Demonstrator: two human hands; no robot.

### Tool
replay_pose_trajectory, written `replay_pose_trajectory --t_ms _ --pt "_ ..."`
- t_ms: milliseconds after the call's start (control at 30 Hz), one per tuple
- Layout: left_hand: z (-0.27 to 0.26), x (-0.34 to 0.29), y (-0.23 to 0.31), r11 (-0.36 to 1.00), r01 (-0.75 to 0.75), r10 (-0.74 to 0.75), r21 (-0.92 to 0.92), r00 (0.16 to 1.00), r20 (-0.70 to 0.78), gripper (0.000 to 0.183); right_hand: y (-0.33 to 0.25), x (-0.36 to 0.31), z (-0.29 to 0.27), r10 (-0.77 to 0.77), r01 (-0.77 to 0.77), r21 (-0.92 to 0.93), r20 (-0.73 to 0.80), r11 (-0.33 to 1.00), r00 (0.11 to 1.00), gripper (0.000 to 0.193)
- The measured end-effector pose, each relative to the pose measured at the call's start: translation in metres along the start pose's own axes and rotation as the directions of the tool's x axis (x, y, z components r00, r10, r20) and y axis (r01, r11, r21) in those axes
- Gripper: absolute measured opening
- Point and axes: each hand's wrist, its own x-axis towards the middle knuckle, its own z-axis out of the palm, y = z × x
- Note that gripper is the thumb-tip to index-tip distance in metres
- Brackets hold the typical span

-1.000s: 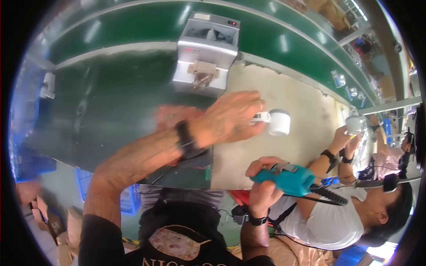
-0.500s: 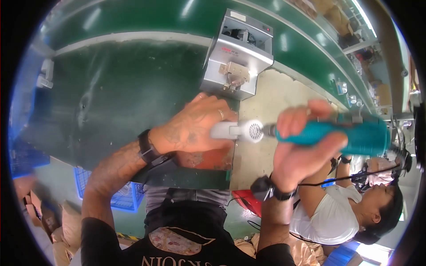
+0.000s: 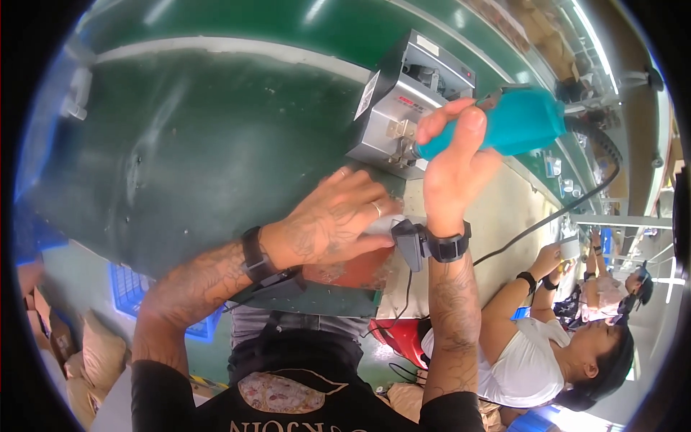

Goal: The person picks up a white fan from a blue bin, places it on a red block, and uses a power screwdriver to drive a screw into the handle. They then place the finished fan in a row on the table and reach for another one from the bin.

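In my right hand (image 3: 455,173) is a teal electric screwdriver (image 3: 529,124), its fingers wrapped round the body and a black cord running off its back end. Its tip is at the front of a silver-and-black box-shaped machine, apparently a screw feeder (image 3: 389,115); whether it touches is hidden by the hand. My left hand (image 3: 335,219) is closed on a whitish plastic part (image 3: 383,226) above the table's near edge. Most of that part is covered by my fingers and the black device on my right wrist.
The dark green tabletop (image 3: 216,151) spreads left, with a reddish worn patch (image 3: 353,272) by its near edge. A beige board (image 3: 417,252) lies right of it. Below left is a blue crate (image 3: 129,291). Another person (image 3: 529,360) in white works at the right.
My right hand has swung up and away with the screwdriver, from beside the plastic part to the machine's front. My left hand keeps its hold, shifted slightly right.
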Motion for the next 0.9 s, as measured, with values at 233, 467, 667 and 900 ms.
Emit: replay_pose_trajectory --t_ms 233,467,667,900 --pt "0.003 -0.003 -0.004 0.999 -0.008 0.01 0.033 0.999 -0.045 0.042 -0.022 -0.028 -0.009 0.112 -0.113 0.024 0.019 0.993 0.993 0.047" --pt "0.002 -0.001 -0.003 1.0 -0.023 0.023 0.014 0.999 -0.031 0.041 -0.033 -0.061 -0.036 0.149 -0.144 0.151 -0.026 0.978 0.988 0.068" --pt "0.001 -0.001 0.0 1.0 -0.001 0.001 0.006 1.0 -0.012 0.04 -0.029 -0.066 -0.036 0.15 -0.139 0.143 -0.073 0.98 0.986 0.066" --pt "0.001 0.0 0.001 1.0 -0.004 0.004 0.005 1.0 -0.015 0.038 -0.025 -0.068 -0.038 0.184 -0.182 0.153 0.0 0.971 0.983 0.057"
